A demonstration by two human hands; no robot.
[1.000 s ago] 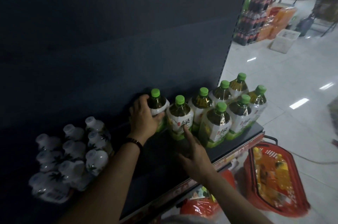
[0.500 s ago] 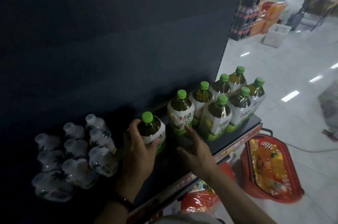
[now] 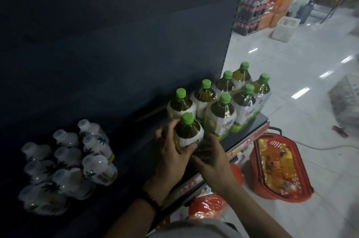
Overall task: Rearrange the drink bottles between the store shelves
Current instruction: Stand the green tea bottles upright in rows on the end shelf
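A green-capped tea bottle (image 3: 188,132) stands at the front of the dark shelf (image 3: 136,152), just ahead of a cluster of several matching green tea bottles (image 3: 223,105). My left hand (image 3: 171,152) wraps around its left side. My right hand (image 3: 211,156) presses against its lower right side, fingers spread along the base. Both hands hold this one bottle. At the left end of the shelf lies a group of several white bottles with white caps (image 3: 66,164).
A red shopping basket (image 3: 279,169) holding orange drink bottles sits on the tiled floor to the right of the shelf edge. A red bag (image 3: 206,206) lies below the shelf. Stacked cola and orange drink packs (image 3: 258,4) and a white bin (image 3: 285,28) stand further back.
My left hand pulled the bottle out of the back row, then slid it right to the shelf's front. My right hand came off the neighbouring bottle and joined the grip.
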